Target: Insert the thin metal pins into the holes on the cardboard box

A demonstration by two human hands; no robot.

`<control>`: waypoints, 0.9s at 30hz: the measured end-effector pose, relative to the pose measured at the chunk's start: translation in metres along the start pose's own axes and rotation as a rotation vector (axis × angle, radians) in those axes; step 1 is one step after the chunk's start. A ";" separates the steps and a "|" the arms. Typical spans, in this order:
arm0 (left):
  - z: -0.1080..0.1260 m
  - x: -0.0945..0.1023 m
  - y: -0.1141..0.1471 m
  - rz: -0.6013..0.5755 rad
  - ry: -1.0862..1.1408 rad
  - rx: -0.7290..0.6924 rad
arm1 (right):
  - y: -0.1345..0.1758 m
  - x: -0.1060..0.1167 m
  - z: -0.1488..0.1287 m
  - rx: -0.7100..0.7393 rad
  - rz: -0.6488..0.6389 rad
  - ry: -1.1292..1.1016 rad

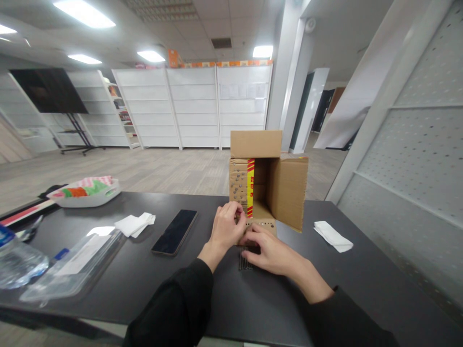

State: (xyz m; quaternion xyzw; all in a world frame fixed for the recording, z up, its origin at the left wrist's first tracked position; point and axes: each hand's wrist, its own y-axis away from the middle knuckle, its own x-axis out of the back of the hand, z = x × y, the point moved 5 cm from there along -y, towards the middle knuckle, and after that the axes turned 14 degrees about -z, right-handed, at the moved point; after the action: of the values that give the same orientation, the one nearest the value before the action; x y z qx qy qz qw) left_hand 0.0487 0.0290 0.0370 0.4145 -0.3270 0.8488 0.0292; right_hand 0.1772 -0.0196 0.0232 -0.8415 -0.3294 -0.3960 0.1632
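An open cardboard box (287, 190) lies on its side on the dark table, its opening toward me. Its left front flap (238, 180) bears several round grey metal heads and a red-and-yellow tape strip (251, 188). At the lower part of that flap is my left hand (227, 224), thumb and fingers pinched together; anything between them is too small to make out. My right hand (269, 250) is low in front of the box, fingers bent, with thumb and forefinger apart. Under its fingertips lies a row of thin dark metal pins (245, 261), partly hidden. The lower flap (267, 225) shows a line of holes or dots.
Left of my hands lie a phone (175, 232), white tissues (135, 224), a clear plastic case (77, 265) and a water bottle (20, 262). Farther back is a white basket (85, 200) with coloured cloth. A folded tissue (333, 236) lies at the right, near a perforated panel (427, 154).
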 end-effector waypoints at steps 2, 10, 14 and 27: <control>0.000 0.000 0.000 0.000 0.000 0.000 | -0.001 -0.004 -0.002 -0.002 -0.044 -0.013; 0.000 0.000 0.000 -0.005 0.017 0.006 | -0.002 -0.013 -0.002 -0.028 -0.153 -0.014; -0.001 -0.001 0.000 -0.009 0.015 0.008 | -0.002 -0.015 -0.003 -0.037 -0.167 0.000; -0.003 -0.003 0.000 -0.008 0.000 0.009 | -0.003 -0.016 -0.001 -0.037 -0.168 0.015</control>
State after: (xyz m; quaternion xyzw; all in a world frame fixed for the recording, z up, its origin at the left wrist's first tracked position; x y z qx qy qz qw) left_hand 0.0487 0.0311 0.0336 0.4158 -0.3214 0.8502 0.0309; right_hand 0.1671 -0.0249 0.0113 -0.8107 -0.3902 -0.4207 0.1164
